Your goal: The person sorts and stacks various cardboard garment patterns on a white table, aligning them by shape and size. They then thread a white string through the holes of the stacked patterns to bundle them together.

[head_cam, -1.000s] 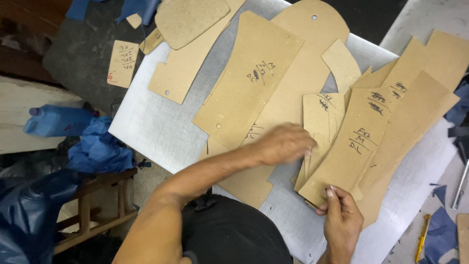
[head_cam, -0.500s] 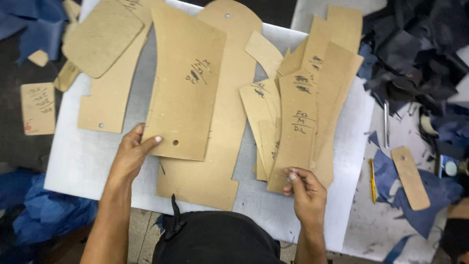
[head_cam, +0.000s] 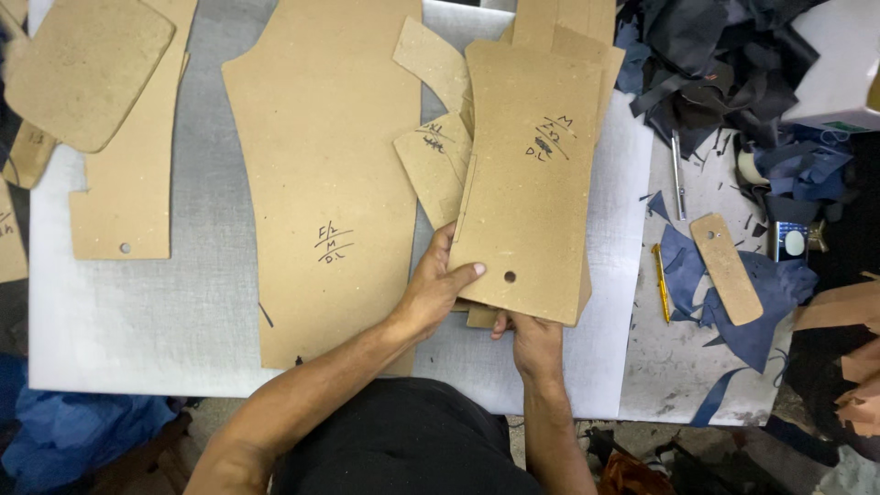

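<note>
The left hand (head_cam: 433,289) grips the near left edge of a stack of brown fibreboard pattern pieces (head_cam: 532,183), with the thumb lying flat on the top piece near a small round punched hole. The right hand (head_cam: 532,341) is just beside it, under the near edge of the same stack; its fingers are mostly hidden below the board, so it pinches the stack from beneath with only the knuckles showing. The top piece is long, stiff and matte, with straight sides and handwritten marks on it.

Left of the left hand lies a large flat pattern board (head_cam: 321,174) of the same brown material, with one curved side. Both rest on a pale grey table sheet (head_cam: 156,302) with a fine woven texture. Between the big board and the stack, smaller curved pieces (head_cam: 431,156) overlap each other.

Right of the right hand there is a yellow pencil (head_cam: 661,280), a rounded narrow brown strip (head_cam: 726,268) with a hole, and dark blue leather scraps (head_cam: 761,302). Far to the left, beyond the hands, a rounded board (head_cam: 82,69) lies upon a long strip (head_cam: 128,183).
</note>
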A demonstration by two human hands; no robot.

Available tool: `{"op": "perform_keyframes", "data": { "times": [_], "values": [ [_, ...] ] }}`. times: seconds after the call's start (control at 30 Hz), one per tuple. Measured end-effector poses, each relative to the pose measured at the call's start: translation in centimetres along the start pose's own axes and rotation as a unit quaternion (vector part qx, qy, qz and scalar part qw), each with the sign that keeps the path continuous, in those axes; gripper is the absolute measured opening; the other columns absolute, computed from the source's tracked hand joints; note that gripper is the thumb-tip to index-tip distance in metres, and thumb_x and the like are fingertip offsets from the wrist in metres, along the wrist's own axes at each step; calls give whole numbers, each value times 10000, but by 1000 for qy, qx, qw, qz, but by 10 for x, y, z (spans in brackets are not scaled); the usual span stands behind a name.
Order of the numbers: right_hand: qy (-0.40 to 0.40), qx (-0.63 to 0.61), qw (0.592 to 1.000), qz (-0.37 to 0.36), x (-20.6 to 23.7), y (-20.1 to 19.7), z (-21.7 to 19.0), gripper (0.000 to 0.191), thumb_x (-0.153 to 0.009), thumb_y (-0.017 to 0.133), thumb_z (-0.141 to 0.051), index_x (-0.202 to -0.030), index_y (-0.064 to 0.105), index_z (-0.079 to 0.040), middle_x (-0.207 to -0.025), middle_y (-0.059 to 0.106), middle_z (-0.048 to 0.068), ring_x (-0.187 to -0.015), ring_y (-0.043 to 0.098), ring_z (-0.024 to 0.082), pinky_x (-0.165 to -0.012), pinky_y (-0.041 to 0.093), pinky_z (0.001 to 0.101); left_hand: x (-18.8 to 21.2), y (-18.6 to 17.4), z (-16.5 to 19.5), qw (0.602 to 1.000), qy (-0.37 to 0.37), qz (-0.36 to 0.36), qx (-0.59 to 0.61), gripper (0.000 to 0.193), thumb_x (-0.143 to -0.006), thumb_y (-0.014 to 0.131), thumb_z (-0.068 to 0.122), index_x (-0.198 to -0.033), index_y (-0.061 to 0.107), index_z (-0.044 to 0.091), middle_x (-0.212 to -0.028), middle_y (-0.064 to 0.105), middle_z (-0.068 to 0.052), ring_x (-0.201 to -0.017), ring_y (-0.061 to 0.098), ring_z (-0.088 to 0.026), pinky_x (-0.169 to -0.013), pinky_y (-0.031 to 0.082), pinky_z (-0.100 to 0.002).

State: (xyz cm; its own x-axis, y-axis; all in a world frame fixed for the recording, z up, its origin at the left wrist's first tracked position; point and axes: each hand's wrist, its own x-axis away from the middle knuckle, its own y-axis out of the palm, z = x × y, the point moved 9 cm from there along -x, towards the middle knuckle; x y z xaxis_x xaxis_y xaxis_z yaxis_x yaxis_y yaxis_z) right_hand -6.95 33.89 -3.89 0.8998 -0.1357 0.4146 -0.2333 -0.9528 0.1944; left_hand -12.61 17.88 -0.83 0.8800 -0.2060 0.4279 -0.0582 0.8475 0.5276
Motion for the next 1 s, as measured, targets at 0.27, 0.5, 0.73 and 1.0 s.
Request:
{"op": "perform_keyframes", "data": {
  "times": [0.27, 0.5, 0.73, 1.0],
  "values": [
    [-31, 23, 999, -2, -1, 0, -4, 137, -1027, 566, -22, -1044, 685, 42, -837, 712, 112, -691, 684, 186, -637, 595, 311, 30, 14, 58, 740, 301, 76, -597, 794, -784, 791, 184, -1477, 459, -14, -1400, 457, -328, -1206, 479, -387, -1026, 383, -481],
    [-54, 64, 996, 4, -2, -20, -9, 148, -999, 545, 17, -1097, 652, 46, -854, 696, 111, -659, 657, 183, -575, 556, 305, 21, 49, 49, 750, 342, -96, -558, 116, -907, 701, 217, -949, 701, 108, -968, 647, -59, -980, 601, -275, -897, 455, -458],
    [-259, 197, 916, 234, 40, -65, -103, 257, -1166, 400, 78, -1412, 474, 90, -911, 615, 106, -695, 571, 112, -637, 513, 209, 15, 30, 40, 812, 310, -88, -488, 114, -904, 603, 180, -926, 573, 71, -878, 639, -87, -867, 642, -278, -808, 532, -422],
    [-50, 184, 981, -34, -20, -12, -7, 202, -1060, 572, -37, -1201, 670, 71, -925, 680, 137, -687, 610, 147, -569, 515, 280, 5, -65, 119, 708, 386, 76, -586, 304, -962, 700, 257, -1162, 667, 30, -1218, 689, -160, -1159, 652, -341, -1023, 513, -446]
  ]
}}
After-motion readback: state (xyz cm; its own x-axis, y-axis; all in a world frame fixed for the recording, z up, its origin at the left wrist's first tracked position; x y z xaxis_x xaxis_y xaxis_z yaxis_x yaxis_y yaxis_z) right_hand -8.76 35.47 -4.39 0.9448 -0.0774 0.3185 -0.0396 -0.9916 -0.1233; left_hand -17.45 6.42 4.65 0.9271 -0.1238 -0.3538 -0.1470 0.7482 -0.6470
